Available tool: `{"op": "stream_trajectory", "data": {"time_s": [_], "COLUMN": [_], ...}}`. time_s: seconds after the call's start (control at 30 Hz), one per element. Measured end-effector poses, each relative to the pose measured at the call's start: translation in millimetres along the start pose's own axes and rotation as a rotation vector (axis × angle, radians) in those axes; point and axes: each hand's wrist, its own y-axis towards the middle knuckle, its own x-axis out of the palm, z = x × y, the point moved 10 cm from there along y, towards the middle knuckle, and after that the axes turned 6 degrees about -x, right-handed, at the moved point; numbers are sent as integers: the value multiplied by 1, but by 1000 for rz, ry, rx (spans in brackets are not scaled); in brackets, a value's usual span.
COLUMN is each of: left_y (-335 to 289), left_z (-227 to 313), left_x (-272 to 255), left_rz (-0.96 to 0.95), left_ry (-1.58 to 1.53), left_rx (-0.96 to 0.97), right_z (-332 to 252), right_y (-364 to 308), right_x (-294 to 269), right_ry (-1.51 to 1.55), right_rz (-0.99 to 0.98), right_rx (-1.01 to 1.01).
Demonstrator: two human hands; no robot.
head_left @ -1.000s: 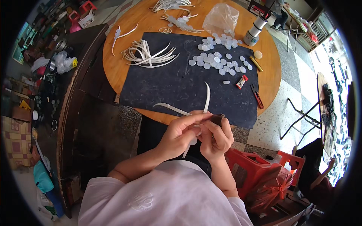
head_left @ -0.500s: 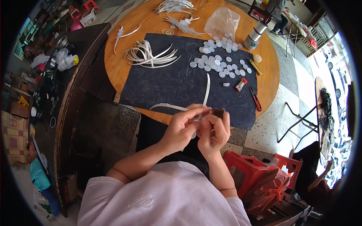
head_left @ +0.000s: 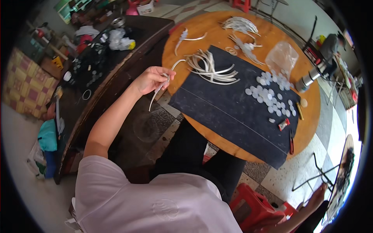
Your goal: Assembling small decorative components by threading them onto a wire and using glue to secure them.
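Note:
My left hand (head_left: 153, 80) is raised left of the round table, fingers pinched on a white flexible strip (head_left: 157, 94). Its two ends curve out, one up toward the table and one hanging down. Small pale pieces seem to sit on it at my fingers, too small to make out. A thin pale thread (head_left: 233, 119) runs straight from near this hand across the dark cloth (head_left: 217, 112) toward the lower right. My right hand (head_left: 316, 197) is stretched far out there, its fingers closed at the thread's line; the thread's end is too fine to see.
A bundle of white strips (head_left: 211, 70) and many translucent discs (head_left: 268, 99) lie on the cloth. Red-handled pliers (head_left: 291, 143) and a red packet (head_left: 284, 124) lie near its right edge. Red stools (head_left: 252, 206) stand by my right arm; a dark side table (head_left: 116, 58) is at left.
My hands, together in front of me before, are now far apart: the left up left with the strip, the right far out right. A thread now stretches between them. The view has turned.

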Motion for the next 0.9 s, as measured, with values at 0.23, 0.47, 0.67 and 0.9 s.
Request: {"op": "stream_trajectory", "data": {"time_s": [0.23,0.47,0.67,0.9], "left_y": [0,-9,-42,-4], "left_z": [39,48,66,40], "left_x": [15,4,-59,44], "left_rz": [-11,-27,222,129], "left_ry": [31,336,335,-92], "left_rx": [-51,-205,-90,99], "right_z": [26,71,127,-5], "right_y": [14,1,4,22], "right_x": [5,-69,-5,44], "right_ry": [1008,1697,1376,848], "right_rz": [132,514,350,93], "right_rx": [412,609,688,435]}}
